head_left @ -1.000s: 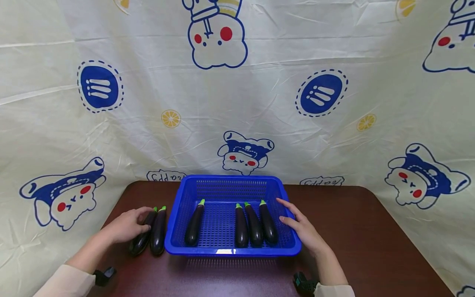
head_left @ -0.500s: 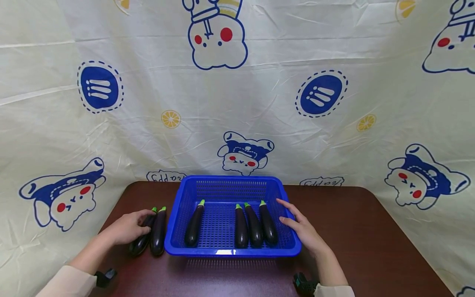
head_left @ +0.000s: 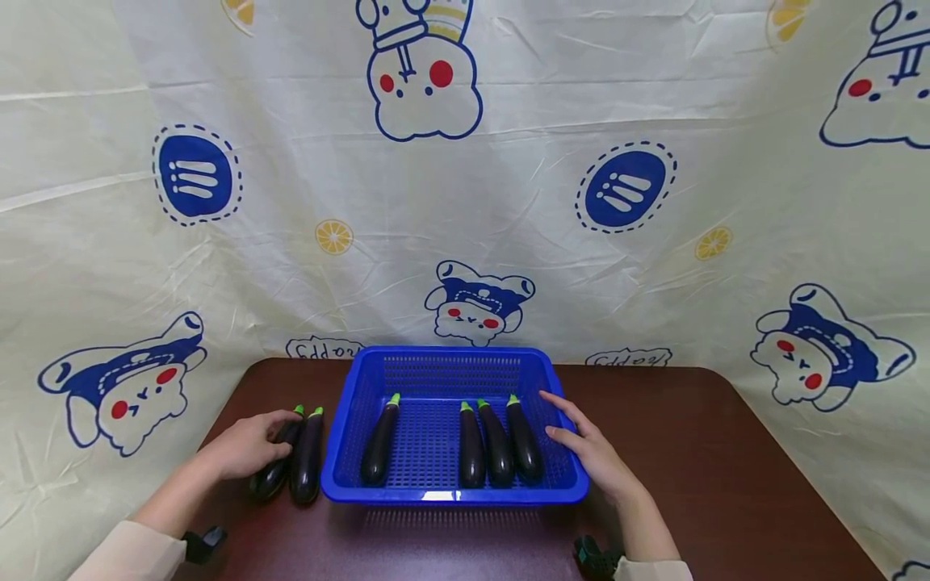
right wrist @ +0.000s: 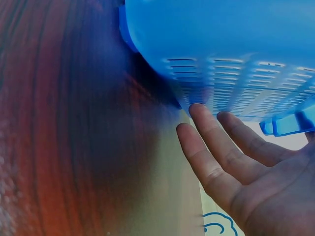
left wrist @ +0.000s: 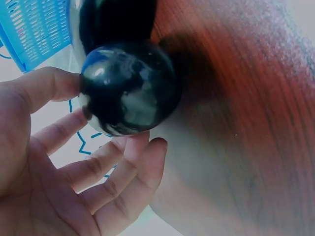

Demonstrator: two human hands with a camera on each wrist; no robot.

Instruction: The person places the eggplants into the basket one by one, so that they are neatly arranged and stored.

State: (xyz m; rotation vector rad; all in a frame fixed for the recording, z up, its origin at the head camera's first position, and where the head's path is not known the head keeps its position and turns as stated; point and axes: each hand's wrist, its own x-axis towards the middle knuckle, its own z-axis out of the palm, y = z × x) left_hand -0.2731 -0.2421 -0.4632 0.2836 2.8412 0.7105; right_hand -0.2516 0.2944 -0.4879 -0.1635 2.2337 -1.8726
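Note:
On the table left of the basket, my left hand (head_left: 247,445) holds a dark purple eggplant (head_left: 270,478) from above. Its thumb is on the right side of the eggplant, and the fingers lie around the far side. In the left wrist view the round end of this eggplant (left wrist: 130,91) faces the camera. A second eggplant (head_left: 307,460) lies right beside it. Across the blue plastic basket (head_left: 450,494), my right hand (head_left: 599,456) grips the right rim. Thumb and index finger reach over the edge; in the right wrist view the other fingers (right wrist: 221,142) extend along the outer wall.
Inside the basket, one eggplant (head_left: 380,444) lies at the left and three more, including the rightmost eggplant (head_left: 525,444), lie side by side at the right. The brown table (head_left: 712,468) ends at a printed cloth (head_left: 508,202) hanging behind.
The head view has tilted very slightly. Both hands keep their places, the left on the eggplant and the right at the basket rim.

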